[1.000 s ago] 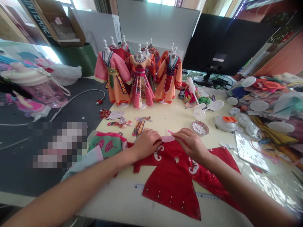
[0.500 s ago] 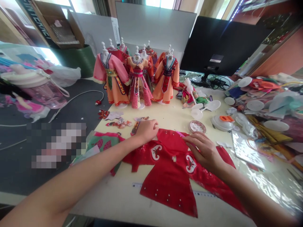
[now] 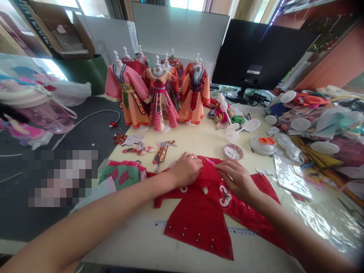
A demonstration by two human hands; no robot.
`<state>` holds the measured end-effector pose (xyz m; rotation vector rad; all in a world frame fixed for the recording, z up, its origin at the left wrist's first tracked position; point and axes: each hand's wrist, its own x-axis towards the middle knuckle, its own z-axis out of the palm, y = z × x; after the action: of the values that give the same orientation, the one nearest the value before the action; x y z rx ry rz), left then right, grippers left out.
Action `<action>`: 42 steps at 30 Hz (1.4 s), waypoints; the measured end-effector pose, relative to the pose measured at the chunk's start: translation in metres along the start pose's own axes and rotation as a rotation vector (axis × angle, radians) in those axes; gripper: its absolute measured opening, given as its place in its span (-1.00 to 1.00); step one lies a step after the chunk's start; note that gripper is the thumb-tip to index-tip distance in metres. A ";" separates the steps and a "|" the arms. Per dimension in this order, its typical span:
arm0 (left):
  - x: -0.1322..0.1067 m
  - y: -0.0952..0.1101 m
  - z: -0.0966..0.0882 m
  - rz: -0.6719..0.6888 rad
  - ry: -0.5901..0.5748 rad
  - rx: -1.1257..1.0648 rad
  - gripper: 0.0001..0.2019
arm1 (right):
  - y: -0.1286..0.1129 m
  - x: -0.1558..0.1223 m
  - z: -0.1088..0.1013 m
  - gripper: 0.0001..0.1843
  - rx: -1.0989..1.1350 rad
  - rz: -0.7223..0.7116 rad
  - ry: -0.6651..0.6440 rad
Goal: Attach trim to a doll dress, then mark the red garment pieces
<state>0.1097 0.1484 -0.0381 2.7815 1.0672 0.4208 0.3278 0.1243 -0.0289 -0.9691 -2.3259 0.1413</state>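
A small red doll robe [image 3: 199,223] lies flat on the table, with white heart-shaped patches and pearl-like beads along its lower edge. My left hand [image 3: 187,169] rests on the upper left part of the robe, fingers curled together; whatever they pinch is hidden. Over the upper right part is my right hand [image 3: 237,176], its thumb and fingers closed on a slim pink pen-like tool [image 3: 209,161] that points up and left. Just beyond the right hand stands a small round dish [image 3: 233,151] of white bits. Under the robe a ruler [image 3: 241,231] partly shows.
Several dressed doll stands [image 3: 163,98] fill the back. Left of the robe lies green and pink cloth [image 3: 122,176], with trim pieces [image 3: 160,151] behind. On the right are a white container with an orange part [image 3: 263,146], a clear packet [image 3: 292,176] and heaped fabric [image 3: 315,117].
My left hand has come down and toward me, from beyond the robe's neck onto its upper part. The right hand stays near the same spot with the pink tool. The view has shifted slightly.
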 end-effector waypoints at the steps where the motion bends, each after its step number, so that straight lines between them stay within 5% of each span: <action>1: 0.001 -0.001 0.001 0.004 -0.010 0.015 -0.76 | 0.001 0.000 0.001 -0.77 0.000 -0.006 -0.002; 42: 0.021 -0.015 0.006 0.077 -0.041 0.076 -0.84 | 0.007 0.003 0.002 -0.79 -0.025 -0.040 -0.019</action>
<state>0.1169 0.1732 -0.0428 2.8918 0.9903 0.3375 0.3292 0.1318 -0.0311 -0.9362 -2.3679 0.1051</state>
